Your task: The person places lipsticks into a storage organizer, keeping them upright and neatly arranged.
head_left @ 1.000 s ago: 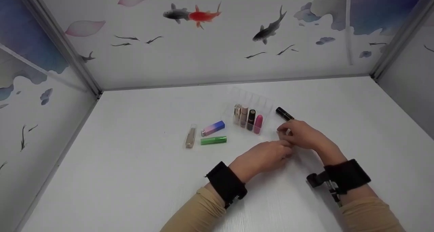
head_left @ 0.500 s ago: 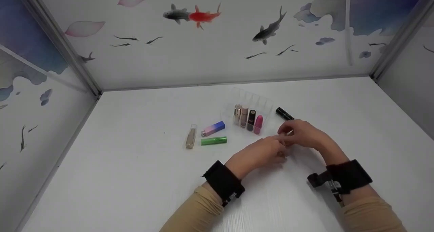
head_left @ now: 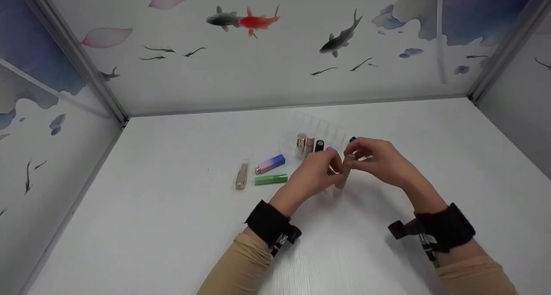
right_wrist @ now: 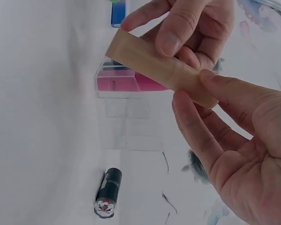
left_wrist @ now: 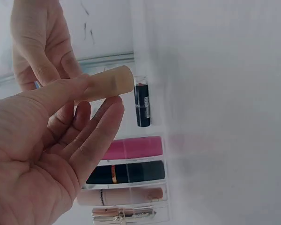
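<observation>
White counter [head_left: 172,209] fills the booth, walled in by panels painted with fish and drifting petals. Both hands meet just in front of a clear organiser, sharing one beige lipstick tube [right_wrist: 160,68]. The left hand [head_left: 316,172] pinches the tube between thumb and fingertips, palm turned up in its wrist view, where the tube [left_wrist: 107,84] pokes out past the fingers. The right hand [head_left: 379,159] pinches the other end between thumb and forefinger, coming in from about 3 o'clock. The tube is off the counter, held between the two hands, tilted — its lower end shows below the left fingers in the head view [head_left: 341,181].

Right behind the hands, at about 12 o'clock, sits the clear organiser [head_left: 331,129] with its row of slots. Four lipsticks lie in it side by side: a pink one [left_wrist: 133,148], a black one with a gold band [left_wrist: 126,172], a pale beige one [left_wrist: 122,196] and a metallic one [left_wrist: 124,214]. Just beyond the organiser's right end lies a black lipstick [right_wrist: 107,192] on the counter — mostly hidden by the right hand from the head.

Out at 9 o'clock from the hands, well apart, lie three more: a green tube [head_left: 270,179], a blue-to-pink tube [head_left: 271,163] just behind it, and a clear-capped tan one [head_left: 242,173] furthest left.
</observation>
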Motion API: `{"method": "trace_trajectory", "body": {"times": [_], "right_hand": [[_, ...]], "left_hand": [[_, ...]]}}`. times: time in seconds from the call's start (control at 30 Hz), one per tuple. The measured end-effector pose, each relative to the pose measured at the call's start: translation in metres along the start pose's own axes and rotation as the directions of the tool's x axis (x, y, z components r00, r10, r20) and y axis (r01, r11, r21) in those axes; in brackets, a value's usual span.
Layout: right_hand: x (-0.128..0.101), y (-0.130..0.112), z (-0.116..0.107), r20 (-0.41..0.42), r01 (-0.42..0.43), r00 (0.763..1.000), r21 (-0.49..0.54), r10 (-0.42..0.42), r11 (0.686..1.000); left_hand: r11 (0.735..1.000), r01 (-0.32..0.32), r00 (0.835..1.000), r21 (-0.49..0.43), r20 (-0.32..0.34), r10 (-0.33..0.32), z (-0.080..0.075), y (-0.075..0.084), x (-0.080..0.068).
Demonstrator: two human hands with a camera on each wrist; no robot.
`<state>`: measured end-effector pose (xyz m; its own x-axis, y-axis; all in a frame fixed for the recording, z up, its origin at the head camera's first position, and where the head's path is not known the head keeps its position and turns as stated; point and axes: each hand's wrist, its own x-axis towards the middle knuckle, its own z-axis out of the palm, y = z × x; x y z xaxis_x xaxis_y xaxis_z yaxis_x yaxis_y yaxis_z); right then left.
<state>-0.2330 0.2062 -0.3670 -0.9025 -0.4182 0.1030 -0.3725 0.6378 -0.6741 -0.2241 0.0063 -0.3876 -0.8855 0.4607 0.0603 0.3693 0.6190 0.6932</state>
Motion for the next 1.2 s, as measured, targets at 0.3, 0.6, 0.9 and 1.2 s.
{"method": "trace_trajectory", "body": {"times": [0.3,0.6,0.9,1.2], "right_hand": [[0.0,-0.018,0.012,-0.214,0.157,0.969,0.154,-0.122,0.976],[0.007,-0.034,0.025,-0.384,0.258,0.907,0.173,-0.176,0.951],[0.017,-0.044,0.034,-0.446,0.27,0.877,0.15,-0.178,0.951],[0.028,-0.047,0.038,-0.443,0.176,0.891,0.131,-0.101,0.976]], "left_hand": [[0.992,-0.113,0.984,-0.058,-0.146,0.103,-0.028,-0.002,-0.009],[0.983,-0.182,0.954,-0.012,-0.244,0.174,-0.047,-0.004,-0.013],[0.999,-0.026,0.995,-0.019,-0.097,0.024,-0.066,-0.013,-0.017],[0.994,-0.112,0.949,-0.011,-0.299,0.104,-0.086,-0.023,-0.023]]}}
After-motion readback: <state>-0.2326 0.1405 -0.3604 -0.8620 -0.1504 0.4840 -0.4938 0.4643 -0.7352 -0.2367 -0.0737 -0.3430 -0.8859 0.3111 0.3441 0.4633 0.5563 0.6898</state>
